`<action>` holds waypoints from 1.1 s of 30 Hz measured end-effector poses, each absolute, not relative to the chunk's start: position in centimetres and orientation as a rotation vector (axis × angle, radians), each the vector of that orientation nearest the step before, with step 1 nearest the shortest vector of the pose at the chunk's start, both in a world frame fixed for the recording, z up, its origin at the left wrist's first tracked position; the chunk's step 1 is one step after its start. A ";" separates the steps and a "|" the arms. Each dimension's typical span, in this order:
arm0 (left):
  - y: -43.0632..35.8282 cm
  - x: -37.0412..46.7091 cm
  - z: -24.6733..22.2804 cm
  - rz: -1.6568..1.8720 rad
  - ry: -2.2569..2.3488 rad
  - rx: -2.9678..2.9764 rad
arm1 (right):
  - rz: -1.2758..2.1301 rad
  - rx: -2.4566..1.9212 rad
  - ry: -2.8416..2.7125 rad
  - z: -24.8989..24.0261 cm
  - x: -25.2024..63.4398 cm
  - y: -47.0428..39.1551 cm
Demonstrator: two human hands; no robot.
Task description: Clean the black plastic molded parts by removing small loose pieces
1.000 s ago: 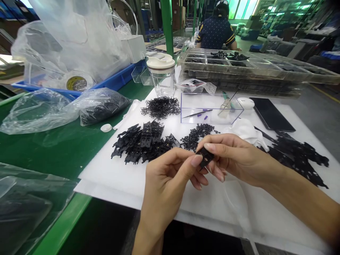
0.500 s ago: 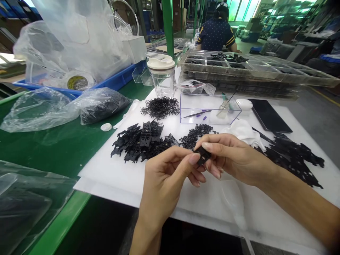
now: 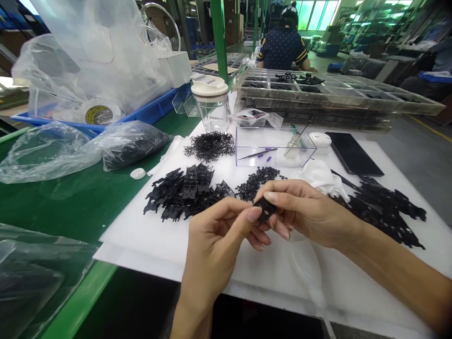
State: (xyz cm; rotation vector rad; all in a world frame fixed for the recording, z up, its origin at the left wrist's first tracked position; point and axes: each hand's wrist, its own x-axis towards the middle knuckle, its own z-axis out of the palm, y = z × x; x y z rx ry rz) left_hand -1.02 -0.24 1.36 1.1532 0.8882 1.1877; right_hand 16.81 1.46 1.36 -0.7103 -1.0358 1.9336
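Still, your left hand [image 3: 214, 238] and right hand [image 3: 310, 209] pinch a black part [image 3: 266, 210] between them, barely shifted; handling apparently continues.

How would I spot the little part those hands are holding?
Start from the white work surface. Above it, the left hand and right hand meet at a small black part. Unlike the heaped black pieces beyond, it alone is held.

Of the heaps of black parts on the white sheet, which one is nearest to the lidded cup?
The heap of thin, wiry pieces, directly in front of the cup; the others lie farther from it.
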 end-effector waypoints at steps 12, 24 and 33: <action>-0.1 -1.2 0.7 1.205 0.801 1.114 | 1.949 -0.634 -1.008 1.0 16.8 1.5; 0.3 -1.7 0.6 1.150 0.807 1.243 | 1.955 -0.652 -0.997 0.8 16.8 1.9; 0.0 -1.6 0.5 1.222 0.776 1.220 | 1.946 -0.634 -1.040 1.5 16.5 1.1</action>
